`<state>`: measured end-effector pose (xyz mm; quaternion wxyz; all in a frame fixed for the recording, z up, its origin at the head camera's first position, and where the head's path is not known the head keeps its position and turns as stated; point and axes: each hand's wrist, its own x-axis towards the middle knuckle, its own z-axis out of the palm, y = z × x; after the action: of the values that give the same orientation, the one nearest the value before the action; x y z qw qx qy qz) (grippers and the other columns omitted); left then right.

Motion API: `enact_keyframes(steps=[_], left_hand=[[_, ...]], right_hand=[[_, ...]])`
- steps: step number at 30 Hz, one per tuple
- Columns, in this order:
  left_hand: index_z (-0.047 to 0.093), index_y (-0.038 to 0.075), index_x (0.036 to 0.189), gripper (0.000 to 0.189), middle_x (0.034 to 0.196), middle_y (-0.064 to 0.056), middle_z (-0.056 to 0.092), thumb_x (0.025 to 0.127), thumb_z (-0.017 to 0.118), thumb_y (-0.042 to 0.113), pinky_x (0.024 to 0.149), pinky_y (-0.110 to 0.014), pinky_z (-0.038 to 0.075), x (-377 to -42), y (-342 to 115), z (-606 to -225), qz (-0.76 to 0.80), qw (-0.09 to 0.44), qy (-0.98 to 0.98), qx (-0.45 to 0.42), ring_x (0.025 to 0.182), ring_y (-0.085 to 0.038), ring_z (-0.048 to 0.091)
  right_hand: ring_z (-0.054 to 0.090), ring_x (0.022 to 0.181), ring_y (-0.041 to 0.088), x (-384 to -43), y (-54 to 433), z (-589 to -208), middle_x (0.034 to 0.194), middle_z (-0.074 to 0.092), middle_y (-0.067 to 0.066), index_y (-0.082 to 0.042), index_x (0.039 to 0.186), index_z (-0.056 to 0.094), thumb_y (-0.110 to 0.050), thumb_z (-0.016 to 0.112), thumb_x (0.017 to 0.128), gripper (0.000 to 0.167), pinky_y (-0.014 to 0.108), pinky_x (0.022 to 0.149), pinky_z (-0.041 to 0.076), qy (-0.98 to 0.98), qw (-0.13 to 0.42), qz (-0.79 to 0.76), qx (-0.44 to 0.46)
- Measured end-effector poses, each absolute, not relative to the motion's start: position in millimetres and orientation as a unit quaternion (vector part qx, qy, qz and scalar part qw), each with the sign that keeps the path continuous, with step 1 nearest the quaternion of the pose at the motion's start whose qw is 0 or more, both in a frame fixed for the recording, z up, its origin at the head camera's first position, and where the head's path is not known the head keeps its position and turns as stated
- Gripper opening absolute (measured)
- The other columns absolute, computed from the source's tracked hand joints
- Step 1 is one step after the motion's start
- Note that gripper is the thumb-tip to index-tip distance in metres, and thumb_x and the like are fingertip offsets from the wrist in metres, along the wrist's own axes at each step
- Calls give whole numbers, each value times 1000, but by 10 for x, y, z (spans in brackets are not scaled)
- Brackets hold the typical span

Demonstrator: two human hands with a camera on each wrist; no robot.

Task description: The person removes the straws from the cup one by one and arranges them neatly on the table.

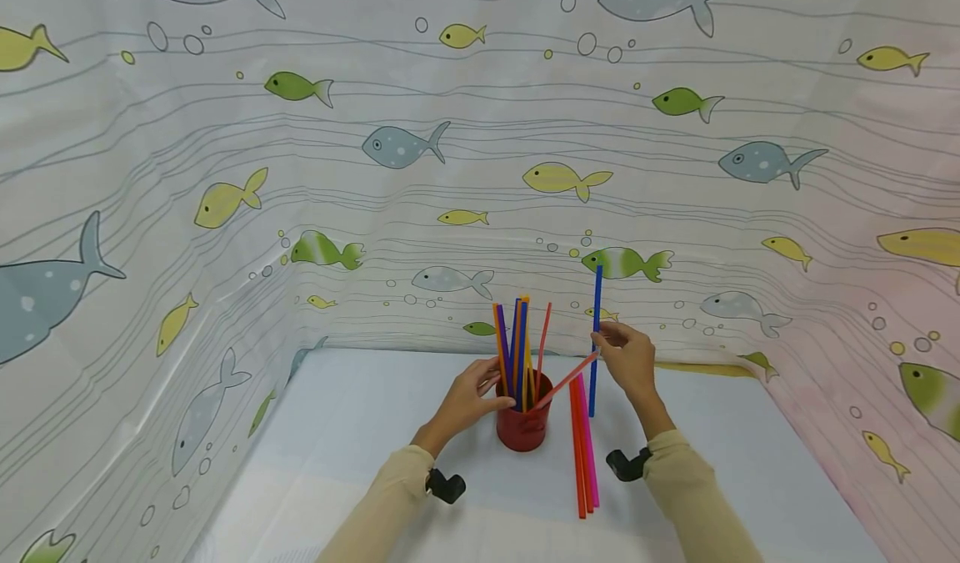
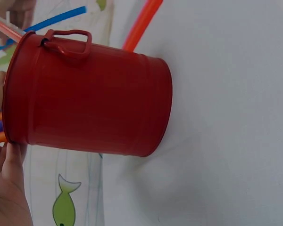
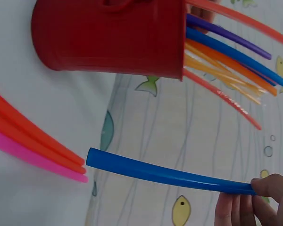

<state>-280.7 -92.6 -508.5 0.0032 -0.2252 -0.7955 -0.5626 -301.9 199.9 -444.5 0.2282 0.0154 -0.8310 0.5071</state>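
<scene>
My right hand (image 1: 628, 359) pinches a blue straw (image 3: 170, 178) between thumb and fingers, to the right of a small red metal bucket (image 2: 94, 99). In the head view the straw stands nearly upright, its lower end close over the table. My left hand (image 1: 470, 396) grips the bucket at its rim, thumb in front; part of the fingers is hidden behind the straws. Several straws (image 3: 231, 56) stand in the bucket, in orange, purple, blue, yellow and red. One red straw (image 1: 567, 379) leans out over the rim toward my right hand.
Red-orange straws (image 1: 577, 463) and a pink straw (image 1: 587, 442) lie side by side on the white table (image 1: 337, 454), right of the bucket. A fish-patterned cloth (image 1: 480, 129) surrounds the table at the back and sides. A dark wrist camera (image 1: 628, 464) sits at each sleeve.
</scene>
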Motion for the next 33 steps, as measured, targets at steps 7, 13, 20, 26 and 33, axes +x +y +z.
enact_keyframes(steps=[7, 13, 20, 26, 33], left_hand=[[42, 8, 147, 80, 132, -6, 51, 79, 82, 22, 101, -25, 45, -2826, -924, -5077, -567, 4, -791, -231, 127, -20, 51], [42, 8, 147, 81, 132, -5, 51, 78, 82, 24, 101, -27, 45, -2821, -921, -5069, -565, 0, -794, -226, 128, -19, 51], [42, 9, 147, 81, 133, -5, 51, 78, 82, 24, 101, -27, 45, -2816, -923, -5086, -566, -2, -794, -222, 128, -19, 51], [43, 9, 147, 80, 132, -5, 51, 79, 82, 27, 101, -27, 45, -2824, -930, -5105, -565, 5, -793, -227, 127, -21, 51], [43, 10, 146, 81, 132, -4, 51, 78, 82, 29, 101, -26, 45, -2822, -932, -5109, -562, 4, -796, -225, 127, -19, 51]], right_hand=[[70, 80, 26, -3011, 2081, -4803, 98, 70, 17, 3, 114, 69, -16, 68, 91, 30, 24, 65, 59, -849, 173, 499, -16], [69, 72, 20, -2982, 2121, -5055, 96, 70, 16, 4, 116, 68, -19, 69, 91, 34, 27, 64, 59, -872, 111, 474, -45], [68, 72, 19, -2951, 2133, -5201, 97, 70, 16, 4, 114, 69, -20, 69, 90, 34, 32, 67, 59, -880, 68, 466, -69], [67, 70, 17, -2888, 2166, -5340, 96, 71, 16, 5, 111, 70, -20, 71, 89, 33, 31, 64, 59, -882, 39, 463, -77], [67, 70, 17, -2832, 2176, -5466, 93, 71, 17, 7, 109, 69, -18, 71, 89, 32, 30, 62, 59, -882, 17, 464, -79]])
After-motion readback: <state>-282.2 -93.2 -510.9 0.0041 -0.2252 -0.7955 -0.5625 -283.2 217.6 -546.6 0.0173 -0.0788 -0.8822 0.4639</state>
